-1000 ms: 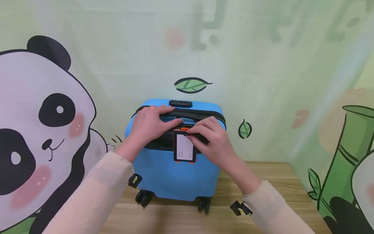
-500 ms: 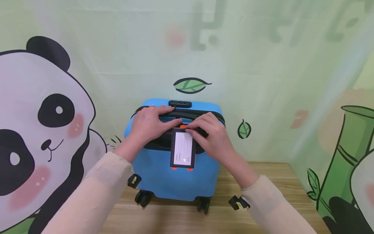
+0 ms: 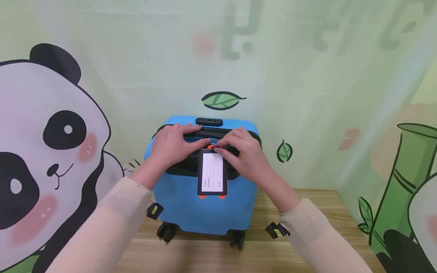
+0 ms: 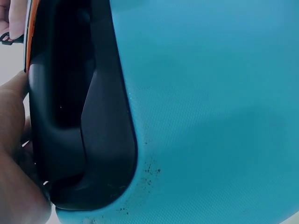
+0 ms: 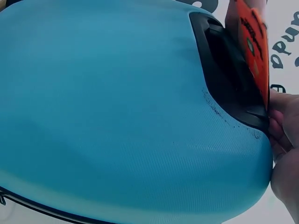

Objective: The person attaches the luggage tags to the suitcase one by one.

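Observation:
A blue suitcase stands upright with its black handle on top. Against its front hangs a luggage tag, black-framed with a white lined card. The tag's orange printed back shows in the right wrist view. My right hand pinches the tag's black strap at the tag's upper end, between thumb and fingertips. My left hand rests on the suitcase top at the handle's left, fingers fairly straight, thumb pointing toward the strap. How the strap runs behind the fingers is hidden.
A black combination lock sits on the suitcase top behind the handle. Black wheels stand on the wooden surface. A printed panda backdrop rises close behind the suitcase.
My right hand has shifted slightly left and up with the strap. The luggage tag has moved a little left and its lower edge sits lower. My left hand stays on the suitcase.

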`<state>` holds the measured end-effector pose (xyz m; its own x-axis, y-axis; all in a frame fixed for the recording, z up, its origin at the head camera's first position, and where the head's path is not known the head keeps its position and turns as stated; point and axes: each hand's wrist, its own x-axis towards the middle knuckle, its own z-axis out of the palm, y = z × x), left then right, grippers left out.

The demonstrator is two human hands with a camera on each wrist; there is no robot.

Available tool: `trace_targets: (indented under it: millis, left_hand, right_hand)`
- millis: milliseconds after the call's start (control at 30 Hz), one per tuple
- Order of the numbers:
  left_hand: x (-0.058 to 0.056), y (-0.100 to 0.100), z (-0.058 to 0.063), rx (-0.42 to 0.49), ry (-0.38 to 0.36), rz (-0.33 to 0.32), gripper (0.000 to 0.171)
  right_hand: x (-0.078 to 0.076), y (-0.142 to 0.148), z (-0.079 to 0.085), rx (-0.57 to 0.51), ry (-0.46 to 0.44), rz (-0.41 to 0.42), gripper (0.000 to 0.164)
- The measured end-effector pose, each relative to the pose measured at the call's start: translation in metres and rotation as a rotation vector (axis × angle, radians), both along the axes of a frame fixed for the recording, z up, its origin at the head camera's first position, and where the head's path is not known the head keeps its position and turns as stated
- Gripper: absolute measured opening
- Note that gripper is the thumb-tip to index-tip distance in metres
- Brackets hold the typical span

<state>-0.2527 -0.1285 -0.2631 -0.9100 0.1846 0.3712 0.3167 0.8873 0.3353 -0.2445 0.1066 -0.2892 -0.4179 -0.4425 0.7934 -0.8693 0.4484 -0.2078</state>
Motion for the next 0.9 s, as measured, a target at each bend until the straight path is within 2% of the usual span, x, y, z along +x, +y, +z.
trace_targets:
  millis: [500,900]
  left_hand:
    - [-0.003,-0.008,0.006,0.069,-0.056,-0.035,0.068]
    - [-0.007,-0.009,0.012,0.006,-0.082,-0.017,0.068]
  right_hand:
    - [-0.003,0.001,0.001,0.038,-0.037,0.045,0.006]
    - [-0.002,0.002,0.0,0.033,-0.067,0.02,0.008]
